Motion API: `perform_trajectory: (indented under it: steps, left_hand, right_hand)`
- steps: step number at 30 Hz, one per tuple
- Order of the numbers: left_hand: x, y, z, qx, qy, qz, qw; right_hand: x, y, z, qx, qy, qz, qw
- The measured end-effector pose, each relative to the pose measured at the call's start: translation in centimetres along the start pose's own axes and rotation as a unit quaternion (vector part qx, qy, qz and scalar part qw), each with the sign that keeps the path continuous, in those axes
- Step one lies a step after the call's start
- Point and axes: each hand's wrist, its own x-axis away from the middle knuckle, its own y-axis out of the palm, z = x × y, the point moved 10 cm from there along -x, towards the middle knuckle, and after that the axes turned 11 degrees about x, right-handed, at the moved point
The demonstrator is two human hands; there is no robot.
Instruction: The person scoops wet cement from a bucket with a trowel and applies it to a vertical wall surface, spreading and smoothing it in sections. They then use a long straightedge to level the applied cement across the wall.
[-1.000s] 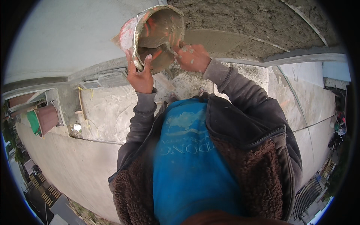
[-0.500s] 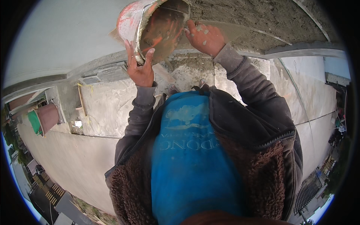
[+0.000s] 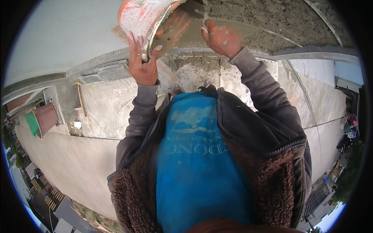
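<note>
Tipped on its side at the top is a mortar-smeared red and white bucket (image 3: pixel 136 18), its mouth facing right. My left hand (image 3: pixel 143 65) grips its lower rim, thumb on the inner side and fingers along the outer wall. Closed around the handle of a trowel (image 3: pixel 193 9), my right hand (image 3: pixel 223 39) is beside the bucket's mouth, with grey splashes on its back. The blade lies at the bucket's opening. Wet grey mortar (image 3: pixel 252 17) spreads over the surface right of the bucket.
Grey slabs (image 3: pixel 112 73) are stacked below the pale wall (image 3: pixel 70 39) at the left. Farther left stands a reddish container with a green inside (image 3: pixel 44 119). A straight strip (image 3: pixel 324 21) crosses the mortar at the upper right. My feet stand on the stained floor (image 3: pixel 194 77).
The bucket has tilted further, showing more of its outer wall and less of its inside. My right hand has shifted right with the trowel; my left hand keeps its grip on the rim.
</note>
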Motion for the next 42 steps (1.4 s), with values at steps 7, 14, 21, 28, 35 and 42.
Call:
perform_trajectory:
  steps: [7,14,21,28,35,42]
  left_hand:
    - [0.3,0.3,-2.0,-0.025,-0.074,-0.062,0.995]
    - [3.2,-2.0,-10.3,0.276,-0.39,0.086,0.875]
    - [6.0,-6.3,-16.3,0.333,-0.441,0.143,0.821]
    - [7.6,-12.0,-16.5,0.299,-0.422,0.17,0.839]
    - [8.4,-14.7,-15.6,0.298,-0.41,0.184,0.842]
    - [10.6,-15.2,-19.2,0.317,-0.418,0.182,0.831]
  right_hand:
    - [8.2,9.6,-9.3,-0.693,0.076,-0.345,0.629]
    - [9.6,6.7,-11.9,-0.845,0.053,-0.402,0.349]
    - [3.3,-9.4,-5.5,-0.877,-0.1,-0.124,0.452]
    - [4.7,-31.2,-2.0,-0.349,-0.183,0.611,0.687]
    - [5.9,-40.5,-3.9,0.122,-0.088,0.878,0.455]
    - [-4.9,-30.8,-3.8,0.177,-0.25,0.37,0.877]
